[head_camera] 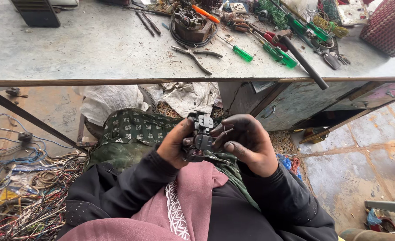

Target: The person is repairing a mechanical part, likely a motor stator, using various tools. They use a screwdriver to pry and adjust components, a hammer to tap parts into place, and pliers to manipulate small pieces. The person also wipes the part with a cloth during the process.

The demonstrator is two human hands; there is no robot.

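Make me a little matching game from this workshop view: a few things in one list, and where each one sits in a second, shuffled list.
Things:
1. small dark metal part
2. pliers
3. tangle of loose wires
4. woven maroon basket

Places:
A. on the floor, lower left
B. at the bench's far right edge
C. held between the left hand and right hand
D. lying open on the grey bench, near its middle

Pairs: 1-C, 2-D, 3-A, 4-B
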